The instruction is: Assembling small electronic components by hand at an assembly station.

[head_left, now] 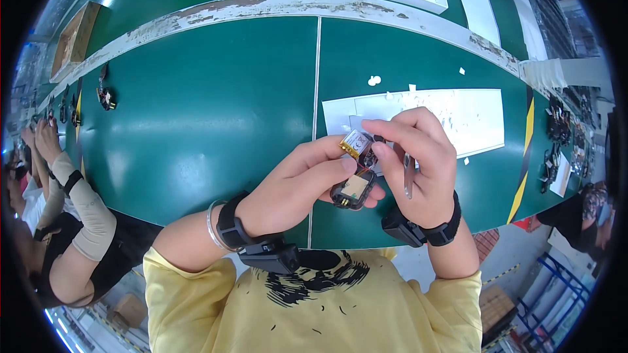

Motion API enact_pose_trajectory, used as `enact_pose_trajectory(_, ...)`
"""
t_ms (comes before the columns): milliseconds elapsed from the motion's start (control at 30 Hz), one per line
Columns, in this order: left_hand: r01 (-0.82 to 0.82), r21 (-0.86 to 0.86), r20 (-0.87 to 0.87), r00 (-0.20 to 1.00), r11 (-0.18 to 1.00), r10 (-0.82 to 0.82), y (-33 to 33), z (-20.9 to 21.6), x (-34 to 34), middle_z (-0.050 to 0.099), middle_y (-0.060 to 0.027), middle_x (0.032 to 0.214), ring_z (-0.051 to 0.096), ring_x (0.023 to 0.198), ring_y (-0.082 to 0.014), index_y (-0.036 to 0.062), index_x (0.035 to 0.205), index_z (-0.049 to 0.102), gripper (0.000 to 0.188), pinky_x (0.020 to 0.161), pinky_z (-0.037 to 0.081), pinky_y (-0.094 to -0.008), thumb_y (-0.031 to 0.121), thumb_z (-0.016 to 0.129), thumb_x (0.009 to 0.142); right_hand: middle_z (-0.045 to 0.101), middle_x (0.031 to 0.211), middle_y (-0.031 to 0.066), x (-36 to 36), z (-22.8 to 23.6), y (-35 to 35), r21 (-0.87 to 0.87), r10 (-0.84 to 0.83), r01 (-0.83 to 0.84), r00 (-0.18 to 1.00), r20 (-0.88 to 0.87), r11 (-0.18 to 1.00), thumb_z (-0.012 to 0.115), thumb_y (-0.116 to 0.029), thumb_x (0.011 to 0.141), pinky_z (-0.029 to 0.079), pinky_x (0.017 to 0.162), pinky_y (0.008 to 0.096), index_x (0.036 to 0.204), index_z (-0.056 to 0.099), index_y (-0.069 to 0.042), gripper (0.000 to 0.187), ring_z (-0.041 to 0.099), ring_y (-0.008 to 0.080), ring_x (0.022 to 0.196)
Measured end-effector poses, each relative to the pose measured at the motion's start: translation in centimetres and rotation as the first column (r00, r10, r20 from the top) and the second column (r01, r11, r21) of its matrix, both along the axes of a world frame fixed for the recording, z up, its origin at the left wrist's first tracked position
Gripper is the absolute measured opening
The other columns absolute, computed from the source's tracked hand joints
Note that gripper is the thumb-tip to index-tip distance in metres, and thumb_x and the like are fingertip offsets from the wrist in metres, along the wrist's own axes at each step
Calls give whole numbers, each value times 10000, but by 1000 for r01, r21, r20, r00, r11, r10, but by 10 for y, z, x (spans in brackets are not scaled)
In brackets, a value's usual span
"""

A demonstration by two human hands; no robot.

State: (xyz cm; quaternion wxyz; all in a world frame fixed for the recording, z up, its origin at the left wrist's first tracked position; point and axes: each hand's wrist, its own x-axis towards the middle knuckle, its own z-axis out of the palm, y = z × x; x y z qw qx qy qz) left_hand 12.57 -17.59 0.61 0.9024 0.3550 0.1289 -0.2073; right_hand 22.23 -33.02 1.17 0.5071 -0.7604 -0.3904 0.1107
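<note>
My left hand [288,186] is closed around a small black electronic device housing [340,195], with a pale pad [354,186] on its inner face. Above that part, a silver battery [356,142] with a gold-coloured edge sits by my left fingertips, and thin wires run between the pieces. My right hand [425,163] pinches at the dark circuit part beside the battery with thumb and forefinger. Metal tweezers [409,176] are tucked in the same hand, pointing down toward me. What lies under my right fingertips is partly hidden.
A white sheet [458,117] lies beyond my right hand, with small white scraps [374,80] around it. A worn white ledge [261,5] crosses the green table [196,111]. Dark device parts [106,97] rest at left. A co-worker's arm [91,222] is far left.
</note>
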Motion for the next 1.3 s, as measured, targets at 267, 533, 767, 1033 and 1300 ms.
enact_pose_trajectory(267,-51,231,132,991,971,21,-6,-7,1,611,-108,965,634,831,-185,-14,1068,510,197,741,515,-285,64,429,906,572,787,78,-5,10,-6,-21,1,0,999,42,1000,650,80,667,458,506,250,859,653,-39,226,576,172,632)
enact_pose_trajectory(533,-154,-32,-127,981,988,149,0,-3,1,613,-69,791,630,679,-160,2,974,544,185,633,543,-281,164,530,886,610,737,71,-7,5,-11,32,76,-88,962,263,996,682,51,655,402,462,220,824,646,-37,194,534,125,548)
enact_pose_trajectory(767,-169,-5,-136,977,986,167,0,-2,-2,607,-52,799,617,691,-137,-4,954,568,191,638,541,-277,169,561,874,649,760,90,-12,1,-4,53,-8,-7,961,276,999,667,47,672,399,444,210,835,641,-31,182,523,109,497)
enact_pose_trajectory(1033,-233,343,148,970,910,192,-11,-8,-4,615,-46,875,605,752,-98,-8,938,562,98,684,523,-240,22,563,845,609,687,64,-19,9,2,-119,-4,45,945,326,992,645,16,672,464,482,282,781,565,-50,151,592,224,540)
enact_pose_trajectory(1300,-214,371,122,976,904,181,-11,1,-7,617,-55,844,600,736,-96,-6,937,561,94,675,506,-230,30,560,850,606,761,49,-16,5,-17,-29,-240,239,953,-186,971,535,28,772,396,563,176,807,537,21,37,521,53,620)
